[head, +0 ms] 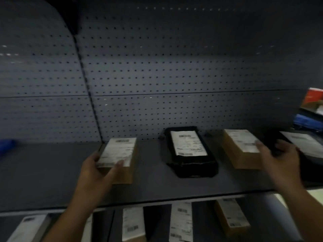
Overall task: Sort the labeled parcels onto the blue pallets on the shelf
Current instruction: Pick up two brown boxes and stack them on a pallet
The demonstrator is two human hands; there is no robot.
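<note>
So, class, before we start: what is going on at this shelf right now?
A person is sorting labeled parcels at a shelf. The left hand grips the left box. The right hand is on the end parcel; blur hides whether it grips. The black pouch and the right box lie between them, untouched. More lower parcels sit on the level below.

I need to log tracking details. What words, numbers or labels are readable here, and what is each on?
None is legible; the whole view is blurred.
Label on left cardboard box: barcodes and print, unreadable.
Label on middle black parcel: unreadable.
Labels on right cardboard box: unreadable.
Label on far-right black parcel: unreadable.
Labels on lower-shelf parcels: unreadable.
Side of red box at right edge: no writing discernible.
</note>
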